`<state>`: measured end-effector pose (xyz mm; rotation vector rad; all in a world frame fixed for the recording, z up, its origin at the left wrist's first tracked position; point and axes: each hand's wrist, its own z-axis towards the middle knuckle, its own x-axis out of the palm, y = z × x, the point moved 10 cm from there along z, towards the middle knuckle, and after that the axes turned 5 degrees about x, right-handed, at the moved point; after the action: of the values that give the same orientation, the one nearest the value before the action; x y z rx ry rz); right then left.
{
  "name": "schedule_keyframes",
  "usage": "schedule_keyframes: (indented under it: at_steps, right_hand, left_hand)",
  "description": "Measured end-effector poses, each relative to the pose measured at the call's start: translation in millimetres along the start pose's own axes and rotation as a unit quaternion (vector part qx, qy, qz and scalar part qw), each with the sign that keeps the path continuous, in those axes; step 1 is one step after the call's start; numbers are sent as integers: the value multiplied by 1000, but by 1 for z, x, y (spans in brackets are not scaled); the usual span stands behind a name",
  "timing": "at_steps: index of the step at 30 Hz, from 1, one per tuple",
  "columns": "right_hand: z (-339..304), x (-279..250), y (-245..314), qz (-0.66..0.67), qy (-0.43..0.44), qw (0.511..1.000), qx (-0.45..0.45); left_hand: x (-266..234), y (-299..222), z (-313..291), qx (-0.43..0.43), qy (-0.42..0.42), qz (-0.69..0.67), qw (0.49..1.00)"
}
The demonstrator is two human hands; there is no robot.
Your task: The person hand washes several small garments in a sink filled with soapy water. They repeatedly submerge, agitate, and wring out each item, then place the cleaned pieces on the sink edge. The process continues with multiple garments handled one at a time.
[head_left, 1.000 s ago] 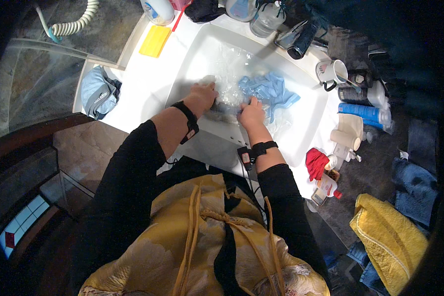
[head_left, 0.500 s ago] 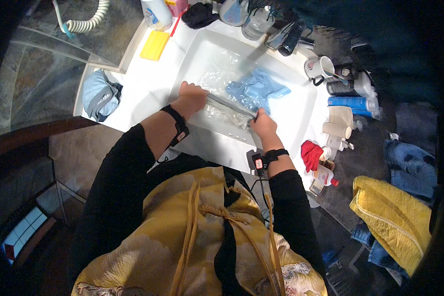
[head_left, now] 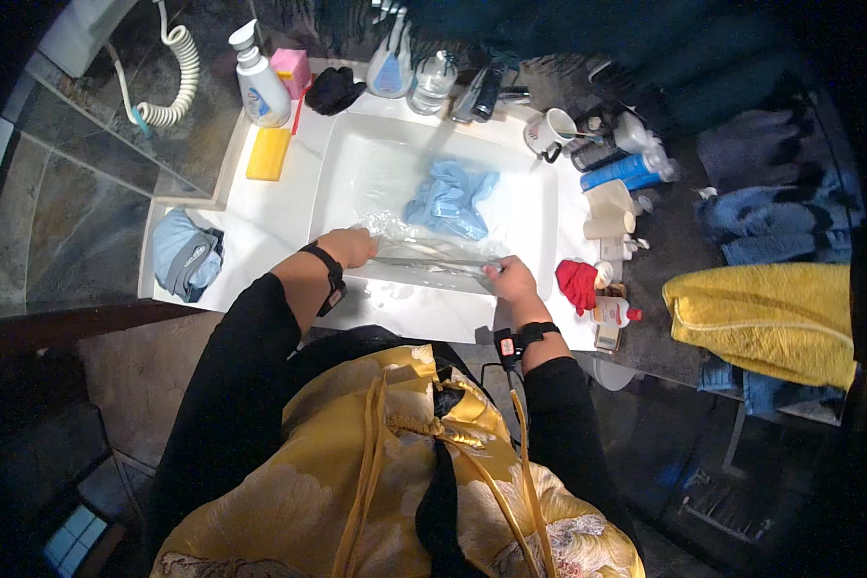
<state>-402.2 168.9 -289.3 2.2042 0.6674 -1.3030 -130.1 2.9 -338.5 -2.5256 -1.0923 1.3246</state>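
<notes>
A thin grey strip (head_left: 433, 262) is stretched between my two hands along the near side of the white sink (head_left: 533, 173). My left hand (head_left: 349, 248) is closed on its left end, and my right hand (head_left: 512, 279) pinches the right end. Something clear and shiny lies just beyond the strip; I cannot tell whether it is water or thin plastic. Farther in, a crumpled light blue cloth (head_left: 453, 197) lies in the sink, apart from both hands.
Left on the counter are a blue-grey cap (head_left: 185, 258) and a yellow block (head_left: 269, 154). Bottles, including a white pump bottle (head_left: 262, 91), line the back. At the right stand a mug (head_left: 549, 133), blue cans (head_left: 621, 171) and a red cloth (head_left: 576, 286). A yellow towel (head_left: 761, 313) hangs beyond.
Both hands have come nearer to me with the grey strip, which now runs almost level instead of slanting down to the right. The whole view has turned and shifted.
</notes>
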Motion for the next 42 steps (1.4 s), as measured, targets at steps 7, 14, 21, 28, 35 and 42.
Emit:
schedule_keyframes:
  at_steps: [7,14,21,28,35,42]
  right_hand:
    - [-27,-76,20,235,-153,959,-47]
    - [-34,-130,16,182,-219,958,-21]
    - [-31,-159,8,217,-201,954,-46]
    - [-35,-207,8,295,-175,931,-125]
    - [-35,-241,16,361,-81,896,-245]
    - [1,-178,20,372,117,897,-206]
  left_hand:
    - [-5,-8,0,41,-99,45,993]
    - [-65,4,-12,54,-170,-1,984]
    - [-141,10,-42,84,-325,-143,931]
    - [-207,-31,-96,138,-369,-179,902]
    - [-265,-83,-164,158,-420,-182,875]
    - [-209,-37,-122,12,-351,-337,874]
